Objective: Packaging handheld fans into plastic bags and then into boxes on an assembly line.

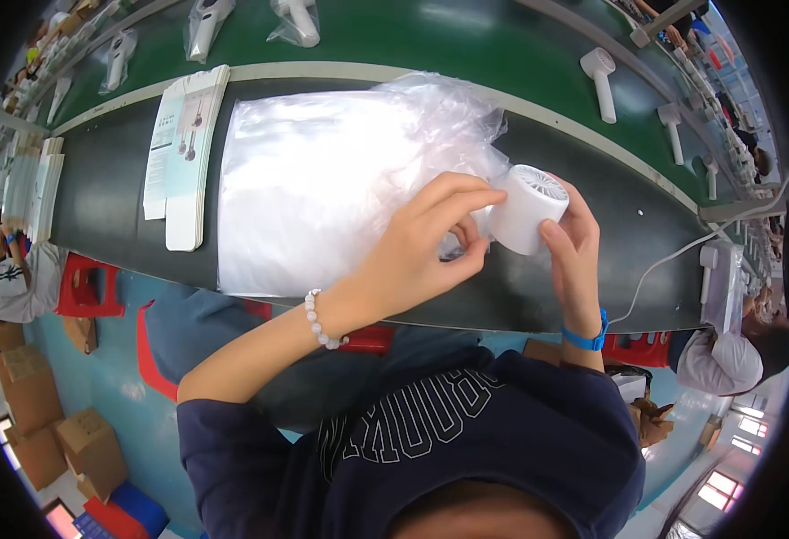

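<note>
Head view: the white fan head (pixel 518 223) is clasped in the right hand (pixel 579 241), right of the clear bags (pixel 309 189), its left side nearest the curled left hand (pixel 423 241), whose hold cannot be told.

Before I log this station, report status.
Right hand holding white vented cylinder. Left hand at its left side. Clear plastic bags lying farther left.

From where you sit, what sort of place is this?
Probably a factory packing line: bagged white devices on a green belt, a pile of clear bags, and a stack of flat cartons.
</note>
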The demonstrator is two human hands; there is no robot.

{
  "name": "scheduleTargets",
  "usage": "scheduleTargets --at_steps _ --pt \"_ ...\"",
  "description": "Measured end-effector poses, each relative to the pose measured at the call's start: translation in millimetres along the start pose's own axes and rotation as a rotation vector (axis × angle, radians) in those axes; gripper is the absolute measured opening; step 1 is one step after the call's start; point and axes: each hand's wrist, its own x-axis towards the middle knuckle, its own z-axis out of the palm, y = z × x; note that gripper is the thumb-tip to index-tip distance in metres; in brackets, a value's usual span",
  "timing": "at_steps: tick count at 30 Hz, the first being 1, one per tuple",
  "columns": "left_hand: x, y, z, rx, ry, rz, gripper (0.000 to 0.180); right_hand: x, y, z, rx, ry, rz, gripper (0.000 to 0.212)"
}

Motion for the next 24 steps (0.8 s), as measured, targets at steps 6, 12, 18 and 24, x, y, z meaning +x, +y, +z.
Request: scheduleTargets --at_steps 6,12,18,24 --pt "2 12 1 -0.168 0.026 -0.053 0.049 -1 0 -2 -0.366 0.027 -0.142 0.049" --pt "0 7 0 -0.136 -0.041 0.038 0.053 2 -15 5 -0.669 -0.021 -0.27 0.052" --pt "3 8 1 -0.162 -0.042 0.096 0.055 3 0 13 -0.729 0.091 -0.354 0.061" --pt "17 21 -11 -0.45 -0.038 0.06 0.053 26 26 15 -0.793 -0.019 -0.87 0.089"
